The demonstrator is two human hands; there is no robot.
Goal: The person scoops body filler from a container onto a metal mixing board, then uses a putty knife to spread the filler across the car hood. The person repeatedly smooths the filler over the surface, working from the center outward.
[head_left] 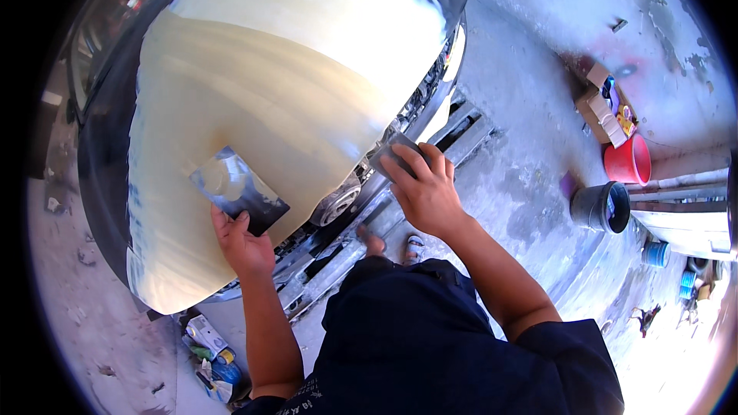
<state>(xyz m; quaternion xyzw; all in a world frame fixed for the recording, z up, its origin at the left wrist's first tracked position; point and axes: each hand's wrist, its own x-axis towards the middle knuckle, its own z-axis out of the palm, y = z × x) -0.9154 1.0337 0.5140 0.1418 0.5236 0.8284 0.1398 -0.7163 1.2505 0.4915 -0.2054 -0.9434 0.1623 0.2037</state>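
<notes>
My left hand (242,242) grips the near edge of a flat, dark rectangular plate (244,192) with pale, glossy smears, held over the cream-coated front panel (177,246) of a dark car. My right hand (427,192) has its fingers bent over a dark grey, flat pad (396,142) at the panel's right edge; whether the pad touches the car cannot be told. Below that edge shows the exposed front end (338,200), with a round metal part and dark workings. The panel's far part is brighter white.
A slatted platform (473,146) lies under the car's front. Along the right stand a cardboard box (592,111), red bucket (626,161), black bucket (592,207), blue cans (655,253) and a pale bench-like structure (680,227). A pile of supplies (223,373) lies at lower left.
</notes>
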